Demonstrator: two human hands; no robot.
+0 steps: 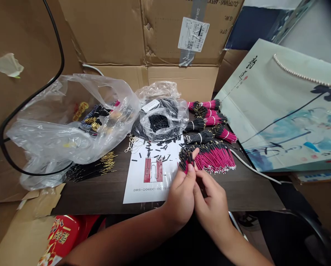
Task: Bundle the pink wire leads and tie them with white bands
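My left hand (pixel 181 197) is closed around a bunch of pink wires with black sleeved ends (pixel 186 159), held upright above the front of the dark table (pixel 99 192). My right hand (pixel 209 201) presses against the left one, fingers curled and pinched; what it holds is hidden. Just beyond the hands lies a loose fan of pink wires (pixel 216 157). Several tied pink-and-black wire bundles (pixel 209 120) are stacked further back. A white printed sheet (pixel 151 173) under the hands carries scattered short black tubes (pixel 157 147).
A clear bag of black tubes (pixel 161 120) sits at centre back. A large clear plastic bag (pixel 68 125) covers the left, with gold-tipped black wires (pixel 96 168) beside it. Cardboard boxes (pixel 143 33) form the back, a painted paper bag (pixel 287 111) leans right, a black cable (pixel 29 99) loops left.
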